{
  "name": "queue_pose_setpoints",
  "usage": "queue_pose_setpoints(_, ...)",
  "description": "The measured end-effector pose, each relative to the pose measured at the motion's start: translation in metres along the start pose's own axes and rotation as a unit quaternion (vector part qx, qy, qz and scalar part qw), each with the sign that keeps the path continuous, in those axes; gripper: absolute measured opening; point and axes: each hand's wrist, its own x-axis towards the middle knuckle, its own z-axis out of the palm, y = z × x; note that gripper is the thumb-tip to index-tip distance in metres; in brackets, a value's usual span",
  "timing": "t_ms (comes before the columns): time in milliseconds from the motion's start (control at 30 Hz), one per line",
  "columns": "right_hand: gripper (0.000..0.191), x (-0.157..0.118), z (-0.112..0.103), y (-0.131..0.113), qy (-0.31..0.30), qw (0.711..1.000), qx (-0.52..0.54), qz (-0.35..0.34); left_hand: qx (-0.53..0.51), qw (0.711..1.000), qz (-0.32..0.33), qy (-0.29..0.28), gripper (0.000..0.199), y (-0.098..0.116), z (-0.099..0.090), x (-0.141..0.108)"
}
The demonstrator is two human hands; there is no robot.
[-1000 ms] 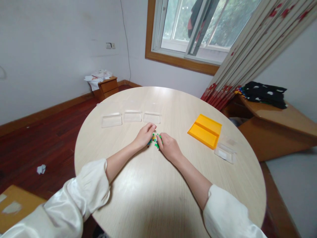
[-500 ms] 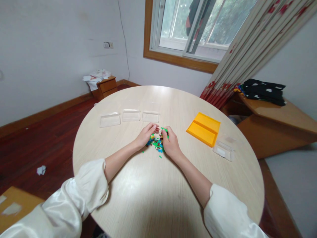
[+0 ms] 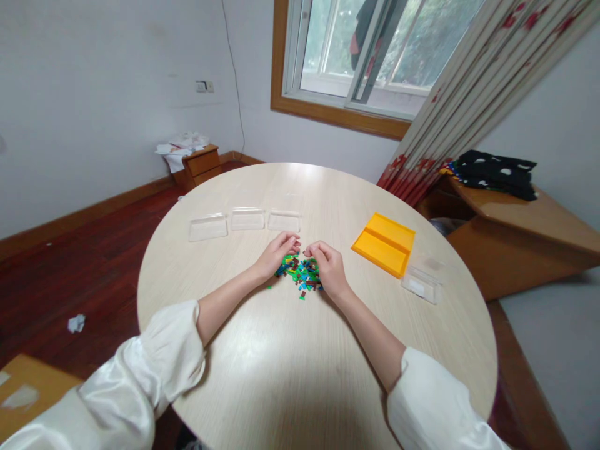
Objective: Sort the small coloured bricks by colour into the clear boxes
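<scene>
Lying in a loose heap: small plastic pieces (image 3: 300,274) in green, blue, brown and yellow, flat and angular, near the middle of the round table (image 3: 281,375), a few strays on the near side
Left hand (image 3: 277,255): curved along the heap's left edge, fingers loosely bent; whether it grips a piece, I cannot tell
Right hand (image 3: 330,265): at the heap's right edge, thumb and fingers drawn narrow; anything pinched there is too small to make out
Clear trays (image 3: 247,219): three shallow see-through rectangles in a row, beyond the left hand
Yellow case (image 3: 384,244): opaque, smooth, spread open in two shallow recesses, well apart from the right hand
Clear box (image 3: 420,285): transparent, showing a white patch, just beside the yellow case's near corner
Tabletop: pale wood grain, curved rim, wide room between the forearms
Hard to see: pieces under the palms; satiny white sleeves (image 3: 140,362), cut off at the bottom
</scene>
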Motion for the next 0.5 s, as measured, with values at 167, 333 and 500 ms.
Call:
queue_pose_setpoints(167,0.029,0.0,-0.017,0.005,-0.026,0.982,-0.178,-0.059,0.126,0.99,0.053,-0.04,0.05,0.012,-0.014,-0.001)
queue_pose_setpoints(333,0.07,-0.009,-0.018,0.012,-0.195,0.93,-0.312,-0.023,0.334,0.915,0.051,-0.219,0.11,0.021,-0.037,-0.004)
queue_pose_setpoints(500,0.088,-0.018,-0.005,0.014,-0.244,0.891,-0.375,-0.077,0.443,0.837,0.073,-0.313,0.127,0.016,-0.044,-0.006)
